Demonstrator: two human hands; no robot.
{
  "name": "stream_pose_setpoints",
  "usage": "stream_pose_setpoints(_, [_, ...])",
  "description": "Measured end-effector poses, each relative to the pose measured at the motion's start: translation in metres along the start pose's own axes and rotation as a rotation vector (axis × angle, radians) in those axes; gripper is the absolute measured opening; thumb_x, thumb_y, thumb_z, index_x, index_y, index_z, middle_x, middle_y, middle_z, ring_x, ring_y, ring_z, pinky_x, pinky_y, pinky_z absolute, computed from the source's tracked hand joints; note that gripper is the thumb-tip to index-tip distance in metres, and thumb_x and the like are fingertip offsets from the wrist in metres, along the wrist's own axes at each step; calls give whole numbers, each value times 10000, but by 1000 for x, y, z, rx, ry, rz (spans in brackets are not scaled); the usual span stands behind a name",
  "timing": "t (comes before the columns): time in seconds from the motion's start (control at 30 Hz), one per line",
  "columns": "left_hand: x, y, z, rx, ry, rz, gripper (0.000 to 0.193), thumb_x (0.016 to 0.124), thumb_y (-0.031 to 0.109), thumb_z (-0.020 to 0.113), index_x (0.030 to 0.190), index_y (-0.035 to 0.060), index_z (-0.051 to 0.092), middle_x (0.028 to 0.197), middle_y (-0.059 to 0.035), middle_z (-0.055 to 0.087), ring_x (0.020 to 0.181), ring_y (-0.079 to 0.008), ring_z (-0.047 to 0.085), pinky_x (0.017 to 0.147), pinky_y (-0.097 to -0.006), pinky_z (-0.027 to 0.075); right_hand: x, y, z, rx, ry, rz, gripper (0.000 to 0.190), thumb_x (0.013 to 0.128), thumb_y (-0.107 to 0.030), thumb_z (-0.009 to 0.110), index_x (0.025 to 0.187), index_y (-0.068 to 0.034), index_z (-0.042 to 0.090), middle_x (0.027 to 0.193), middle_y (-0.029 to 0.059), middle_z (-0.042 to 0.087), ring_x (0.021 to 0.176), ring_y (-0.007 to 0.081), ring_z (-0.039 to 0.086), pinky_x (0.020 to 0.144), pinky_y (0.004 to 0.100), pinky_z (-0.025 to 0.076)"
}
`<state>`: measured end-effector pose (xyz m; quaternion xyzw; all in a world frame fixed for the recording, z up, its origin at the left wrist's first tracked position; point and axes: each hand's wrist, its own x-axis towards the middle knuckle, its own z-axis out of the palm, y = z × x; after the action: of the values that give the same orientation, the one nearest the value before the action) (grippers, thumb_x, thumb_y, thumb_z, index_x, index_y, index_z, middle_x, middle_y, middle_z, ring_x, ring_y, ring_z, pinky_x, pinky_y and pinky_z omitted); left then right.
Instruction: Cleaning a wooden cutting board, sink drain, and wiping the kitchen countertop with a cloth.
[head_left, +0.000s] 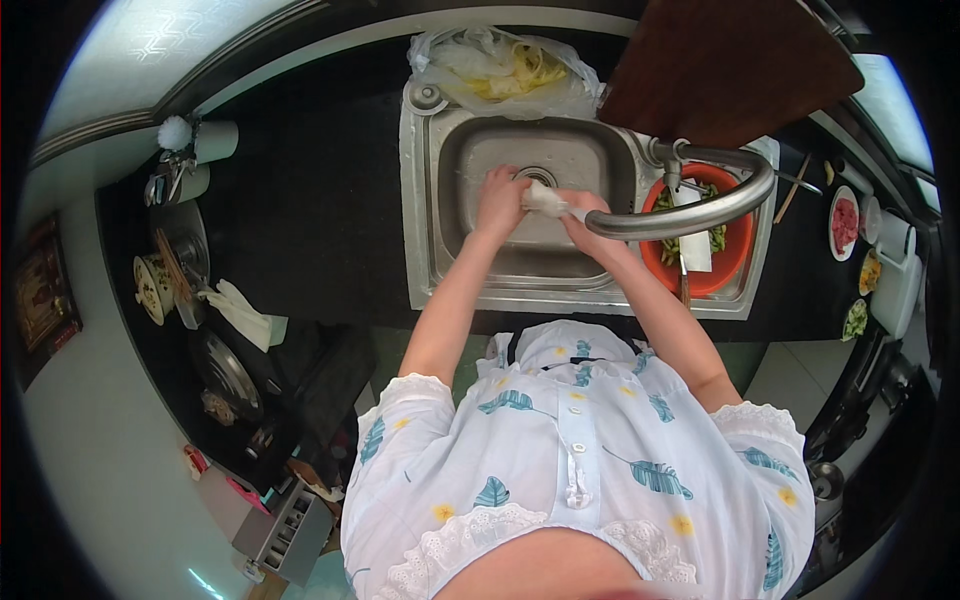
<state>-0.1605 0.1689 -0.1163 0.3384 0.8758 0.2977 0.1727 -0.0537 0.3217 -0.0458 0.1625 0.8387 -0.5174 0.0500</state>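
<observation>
Both my hands are over the steel sink basin (495, 262), near its drain (538, 177). Between them is a white, soft-looking thing (544, 200), perhaps cloth or foam; its kind is unclear. My left hand (501, 199) has its fingers against this thing's left side. On its other side, my right hand (587, 217) grips it, partly hidden by the curved steel faucet (679, 217). Right of the basin, a red-orange bowl (731, 274) holds green pods, with a cleaver (697, 240) lying across it.
A plastic bag (502, 71) with yellowish scraps lies behind the sink. A brown board (727, 67) leans at the back right. Plates of raw meat (844, 223) and chopped vegetables (856, 320) stand at right. White gloves (244, 311) and a lidded pan (225, 375) are at left.
</observation>
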Motion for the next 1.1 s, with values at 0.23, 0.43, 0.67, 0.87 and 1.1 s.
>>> stream_pose_setpoints(0.23, [12,49,-31,-274,-155,-333,246,729,114,719,973,84,706,798,-137,699,780,-294,683,704,-395,522,-11,11,-10,27,129,146,527,824,-75,615,1341,-140,532,1195,192,629,1067,358,620,876,392,476])
stream_pose_setpoints(0.43, [-17,73,-8,-566,164,-213,273,809,197,705,1069,115,692,1114,-104,657,1037,-229,633,792,-375,508,14,24,15,45,164,275,343,819,-79,623,1157,-95,568,1111,144,640,1011,341,623,852,379,479])
stream_pose_setpoints(0.67, [15,32,21,-2104,-276,-1150,613,930,541,558,1305,58,521,1167,-130,590,1104,-288,565,971,-431,461,4,-13,8,251,123,64,248,788,-5,574,1024,-76,598,1032,109,628,982,281,619,850,383,474])
stream_pose_setpoints(0.87, [20,29,34,-1758,-349,-1156,560,935,539,551,1277,96,538,1210,-113,619,1089,-265,596,921,-447,488,-18,10,-28,578,50,111,318,847,-58,568,1162,-68,613,1150,68,631,1099,177,583,959,311,438])
stream_pose_setpoints(1.1, [-1,75,22,-1585,-804,-1033,498,955,462,565,1364,189,488,1338,-58,544,1207,-200,521,934,-387,451,-10,72,-17,1279,-152,412,560,971,-495,492,1388,-121,480,1332,107,537,1208,227,535,1023,387,435])
